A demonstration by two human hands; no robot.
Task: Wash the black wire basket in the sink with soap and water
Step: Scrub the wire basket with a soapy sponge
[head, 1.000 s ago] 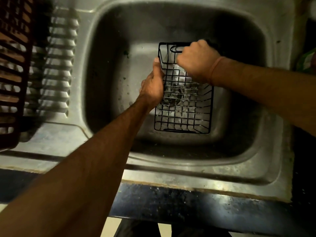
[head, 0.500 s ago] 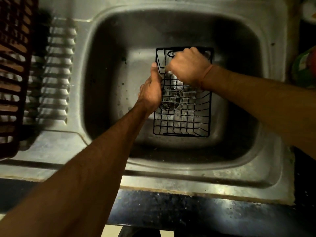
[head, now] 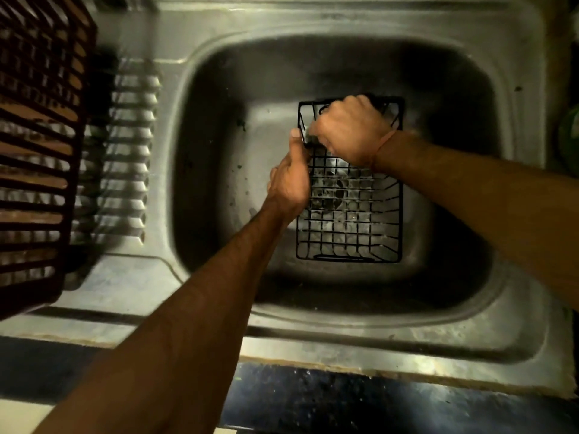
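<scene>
The black wire basket [head: 354, 220] sits low inside the steel sink [head: 203, 151], over the drain. My left hand [head: 289, 186] grips the basket's left rim, thumb pointing up along the wire. My right hand [head: 351, 130] is curled into a fist over the basket's far left corner, pressing down inside it. A bit of a grey scrub pad [head: 309, 136] shows under its fingers; the rest is hidden by the hand. Wet, foamy patches show through the basket's grid.
A dark red slatted crate [head: 34, 151] stands on the ribbed drainboard [head: 125, 151] at the left. A green object [head: 570, 133] peeks in at the right edge. The dark counter front [head: 344, 402] runs below the sink's near rim.
My right hand has slid a little to the left across the basket's far end. My left hand has kept its grip on the left rim.
</scene>
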